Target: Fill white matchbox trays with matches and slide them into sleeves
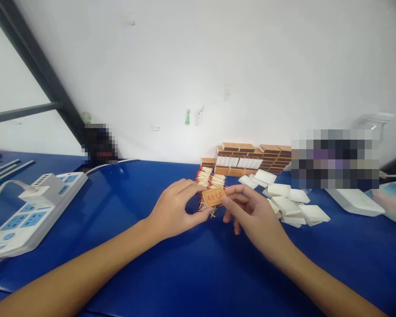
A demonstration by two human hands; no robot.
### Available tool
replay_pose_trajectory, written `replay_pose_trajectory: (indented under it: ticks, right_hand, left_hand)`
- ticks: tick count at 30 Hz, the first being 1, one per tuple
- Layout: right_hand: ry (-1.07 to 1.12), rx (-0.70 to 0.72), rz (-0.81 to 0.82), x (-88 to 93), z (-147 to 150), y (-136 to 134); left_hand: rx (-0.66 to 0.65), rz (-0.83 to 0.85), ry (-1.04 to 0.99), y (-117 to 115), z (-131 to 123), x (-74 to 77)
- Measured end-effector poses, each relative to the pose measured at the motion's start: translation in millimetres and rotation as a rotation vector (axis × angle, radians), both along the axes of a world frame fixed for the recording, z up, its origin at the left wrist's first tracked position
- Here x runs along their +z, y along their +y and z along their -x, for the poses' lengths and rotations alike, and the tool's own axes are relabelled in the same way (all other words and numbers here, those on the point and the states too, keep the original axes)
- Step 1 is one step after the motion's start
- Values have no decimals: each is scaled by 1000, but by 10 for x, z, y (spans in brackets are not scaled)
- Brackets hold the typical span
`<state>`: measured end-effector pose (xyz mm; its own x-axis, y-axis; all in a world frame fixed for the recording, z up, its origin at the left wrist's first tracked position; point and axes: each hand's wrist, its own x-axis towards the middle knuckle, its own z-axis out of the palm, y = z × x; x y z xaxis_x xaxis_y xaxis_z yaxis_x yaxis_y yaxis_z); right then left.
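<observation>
Between my two hands is a small orange-brown matchbox point(213, 197) with red printed characters on its face. My left hand point(176, 207) pinches its left end between thumb and fingers. At the right end, my right hand point(251, 209) grips it with thumb and forefinger, the other fingers curled below. Just behind the box lie piles of loose matches point(217, 179) with red heads, partly hidden by the box and hands. Stacked matchboxes point(239, 171) stand behind the matches, against the wall. To the right of my right hand lies a loose heap of white matchbox trays point(292, 207).
A white power strip point(26, 224) with a plugged-in adapter and cable lies on the blue table surface point(185, 281) at left. Thin rods point(9, 169) lie at the far left. A white box-like object point(356, 202) sits at right. The white wall point(171, 66) rises behind.
</observation>
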<state>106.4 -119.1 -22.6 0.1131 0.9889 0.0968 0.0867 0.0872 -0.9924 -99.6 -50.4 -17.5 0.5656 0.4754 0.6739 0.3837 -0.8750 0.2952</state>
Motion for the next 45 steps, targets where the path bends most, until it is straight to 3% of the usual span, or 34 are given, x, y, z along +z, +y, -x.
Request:
replay_pose_trajectory:
  ticks: [8,13,18,23,27,32,37,42,45]
  right_hand:
    - [64,-169,-82,64,-17,12]
    - [64,94,48,63,10,-20]
    - [112,-60,22,64,26,-21]
    - [85,129,147,84,54,-38]
    - [83,29,120,78,31,-18]
    - [39,141,184,78,18,-17]
    - [60,77,183,103,9,-20]
    - [57,134,220,113,-6,-14]
    - [72,57,190,109,-10,-22]
  left_hand:
    - [33,-2,-106,10,5,8]
    - [20,6,-128,-1,-4,-6]
    - [13,12,-118,-6,-3,-28]
    - [-11,0,-114,2,-3,-36]
    - [-19,-20,-107,21,-3,-60]
    - [-40,-43,-91,23,-2,-71]
    - [-41,-45,-80,34,6,-78]
    - [-56,-78,-73,50,12,-73]
    - [-44,-100,-80,66,20,-52]
